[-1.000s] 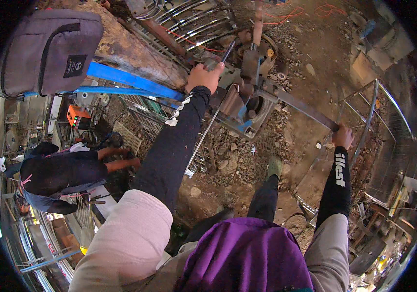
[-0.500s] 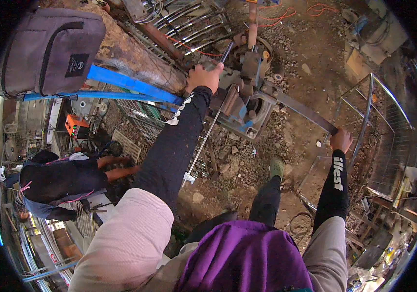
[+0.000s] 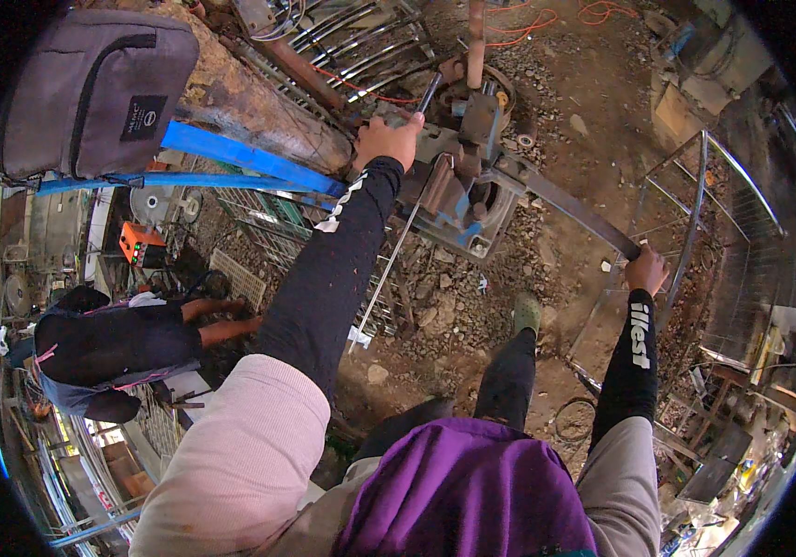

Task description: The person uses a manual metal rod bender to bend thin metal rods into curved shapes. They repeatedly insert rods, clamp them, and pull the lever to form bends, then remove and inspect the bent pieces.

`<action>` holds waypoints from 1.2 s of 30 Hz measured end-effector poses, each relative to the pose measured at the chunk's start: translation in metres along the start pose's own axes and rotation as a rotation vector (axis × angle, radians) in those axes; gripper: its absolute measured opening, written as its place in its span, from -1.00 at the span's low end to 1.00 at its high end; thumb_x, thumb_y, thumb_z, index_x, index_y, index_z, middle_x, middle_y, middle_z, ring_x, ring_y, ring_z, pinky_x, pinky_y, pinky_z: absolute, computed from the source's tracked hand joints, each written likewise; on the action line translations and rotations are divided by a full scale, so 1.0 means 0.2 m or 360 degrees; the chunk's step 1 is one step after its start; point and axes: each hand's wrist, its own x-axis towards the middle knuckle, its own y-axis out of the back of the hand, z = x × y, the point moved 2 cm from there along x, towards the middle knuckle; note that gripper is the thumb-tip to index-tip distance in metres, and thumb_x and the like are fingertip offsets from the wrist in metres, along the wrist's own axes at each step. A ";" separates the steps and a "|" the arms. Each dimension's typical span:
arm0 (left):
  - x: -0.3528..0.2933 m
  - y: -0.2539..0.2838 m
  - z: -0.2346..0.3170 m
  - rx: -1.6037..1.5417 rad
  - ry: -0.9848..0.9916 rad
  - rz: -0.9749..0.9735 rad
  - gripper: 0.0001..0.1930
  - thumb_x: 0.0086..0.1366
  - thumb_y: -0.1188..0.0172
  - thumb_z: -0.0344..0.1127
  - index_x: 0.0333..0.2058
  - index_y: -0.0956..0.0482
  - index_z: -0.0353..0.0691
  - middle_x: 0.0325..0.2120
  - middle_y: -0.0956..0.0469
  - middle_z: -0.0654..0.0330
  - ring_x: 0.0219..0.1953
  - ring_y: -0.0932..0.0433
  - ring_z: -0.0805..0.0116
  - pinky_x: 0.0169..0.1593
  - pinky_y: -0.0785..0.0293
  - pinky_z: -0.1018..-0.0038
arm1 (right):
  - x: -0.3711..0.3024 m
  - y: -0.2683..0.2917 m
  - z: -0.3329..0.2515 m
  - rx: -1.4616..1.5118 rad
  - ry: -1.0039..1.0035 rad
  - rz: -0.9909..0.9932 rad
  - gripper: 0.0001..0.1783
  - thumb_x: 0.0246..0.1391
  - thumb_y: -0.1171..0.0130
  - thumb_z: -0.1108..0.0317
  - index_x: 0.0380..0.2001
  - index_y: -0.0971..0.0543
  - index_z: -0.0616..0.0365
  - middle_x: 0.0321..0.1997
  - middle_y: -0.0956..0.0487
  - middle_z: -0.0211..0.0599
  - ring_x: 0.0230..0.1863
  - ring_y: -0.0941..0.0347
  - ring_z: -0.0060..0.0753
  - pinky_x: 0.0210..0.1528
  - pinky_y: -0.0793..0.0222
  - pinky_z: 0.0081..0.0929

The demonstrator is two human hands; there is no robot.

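Note:
A heavy metal bending machine [image 3: 458, 186] with worn blue paint stands in front of me. My left hand [image 3: 387, 141] is closed at its left side, around the lower end of a short shiny metal bar [image 3: 430, 93]; the fingertips are partly hidden. My right hand [image 3: 647, 269], at the right, grips the end of a long flat steel lever [image 3: 579, 212] that runs out from the machine. A thin metal rod [image 3: 384, 278] slants from the machine down toward my left forearm and passes partly beside it.
A grey bag [image 3: 91, 102] sits at upper left, by a blue metal beam [image 3: 231, 153] and a rusty slab. Another person [image 3: 119, 343] bends over at the left, near an orange machine [image 3: 143, 245]. A curved metal frame [image 3: 703, 204] stands right of the lever. Stones cover the ground.
The view has shifted very slightly. Both hands keep their grips, and the lever sits at nearly the same angle.

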 end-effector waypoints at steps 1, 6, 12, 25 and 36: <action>0.00 0.00 0.00 0.0003 0.0002 0.0001 -0.09 0.13 -0.20 0.46 0.24 -0.41 -0.17 0.23 -0.38 -0.01 0.29 -0.36 -0.03 0.26 -0.34 0.00 | -0.01 0.01 0.00 -0.0023 -0.0010 -0.0033 -0.67 0.03 -0.16 0.39 -0.08 -0.62 -0.05 -0.05 -0.65 -0.23 0.13 -0.50 -0.10 0.30 -0.25 -0.04; 0.01 0.00 -0.01 0.0009 -0.0002 0.0002 -0.08 0.15 -0.18 0.45 0.25 -0.38 -0.17 0.25 -0.35 -0.02 0.30 -0.34 -0.05 0.27 -0.32 -0.03 | -0.07 0.06 -0.04 -0.0074 -0.0045 -0.0179 -0.70 0.04 -0.15 0.38 -0.11 -0.63 -0.06 -0.07 -0.66 -0.26 0.10 -0.52 -0.10 0.27 -0.28 -0.03; 0.06 -0.04 -0.03 -0.0057 -0.0056 -0.0033 -0.07 0.15 -0.18 0.44 0.28 -0.36 -0.17 0.27 -0.34 -0.03 0.32 -0.32 -0.04 0.28 -0.31 -0.05 | -0.19 0.04 -0.02 -0.0067 -0.0043 -0.0022 -0.74 0.05 -0.19 0.32 -0.15 -0.64 -0.08 -0.15 -0.67 -0.27 0.08 -0.52 -0.10 0.23 -0.31 0.03; 0.07 -0.06 -0.02 -0.0060 -0.0036 -0.0084 -0.07 0.17 -0.16 0.43 0.29 -0.34 -0.19 0.28 -0.34 -0.03 0.32 -0.32 -0.04 0.29 -0.30 -0.06 | -0.33 0.03 -0.01 -0.0067 -0.0228 -0.0103 -0.69 0.03 -0.32 0.20 -0.12 -0.63 -0.08 -0.08 -0.65 -0.34 0.13 -0.48 -0.16 0.28 -0.26 0.03; 0.04 -0.03 -0.02 -0.0097 -0.0073 -0.0070 -0.09 0.16 -0.18 0.42 0.24 -0.39 -0.24 0.24 -0.37 -0.08 0.29 -0.36 -0.08 0.26 -0.34 0.00 | -0.38 0.05 -0.03 -0.0067 -0.0275 -0.0273 -0.66 0.08 -0.21 0.26 -0.03 -0.57 -0.08 0.01 -0.64 -0.28 0.18 -0.46 -0.10 0.29 -0.23 0.13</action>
